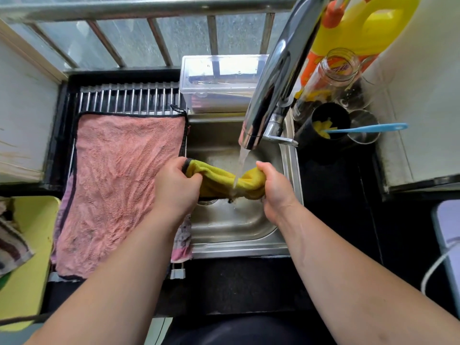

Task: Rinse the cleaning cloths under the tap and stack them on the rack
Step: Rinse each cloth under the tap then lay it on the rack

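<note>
A bunched yellow cloth [219, 179] stretches over the steel sink [290, 170], and water from the chrome tap [267, 90] runs onto its middle. My left hand [175, 185] grips its left end, by the black edging. My right hand [275, 189] grips its right end. A pink cloth [119, 185] lies spread flat on the metal rack [129, 97] to the left of the sink. Another pinkish cloth [183, 241] peeks out below my left forearm at the rack's right edge.
A clear plastic box [219, 83] stands behind the sink. To the right are a yellow detergent bottle [368, 23], a glass jar [331, 73] and a black cup [326, 128] with a blue-handled tool. A yellow-green tray [32, 245] with a striped cloth [12, 247] sits at the left.
</note>
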